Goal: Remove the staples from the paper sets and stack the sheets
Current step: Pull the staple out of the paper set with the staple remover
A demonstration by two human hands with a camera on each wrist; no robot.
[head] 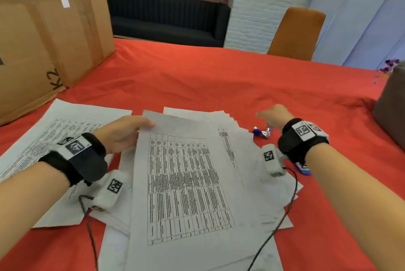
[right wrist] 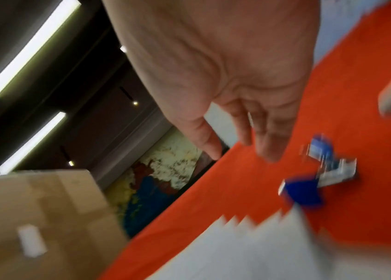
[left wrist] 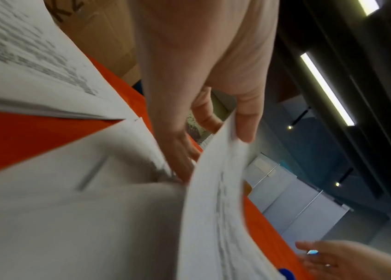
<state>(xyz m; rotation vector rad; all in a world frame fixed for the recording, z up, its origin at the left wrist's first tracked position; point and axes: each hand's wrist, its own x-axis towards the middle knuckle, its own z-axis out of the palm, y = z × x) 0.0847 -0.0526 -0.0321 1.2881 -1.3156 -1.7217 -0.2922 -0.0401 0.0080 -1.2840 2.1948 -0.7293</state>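
Red cloth covers the table [head: 219, 78], and printed sheets are spread over its lower half. A top sheet [head: 182, 183] bearing a printed grid is pinched at its upper left corner by the left hand [head: 122, 137]; in the left wrist view the thumb [left wrist: 247, 117] is laid on the sheet's upper face while the fingers [left wrist: 177, 151] are tucked beneath it, and the corner is lifted and curved. Under it a fanned pile of sheets [head: 232, 121] is seen at centre frame, and another stack of printed pages [head: 54, 139] lies at the left, beside a cardboard box [head: 43, 29]. The right hand [head: 274, 117] is held above the cloth at centre right, palm down, fingers loosely extended and holding nothing, just over a blue staple remover [head: 260, 132] lying beside the fanned pile. In the right wrist view the fingertips [right wrist: 268, 151] are near the remover [right wrist: 309, 180] but apart from it.
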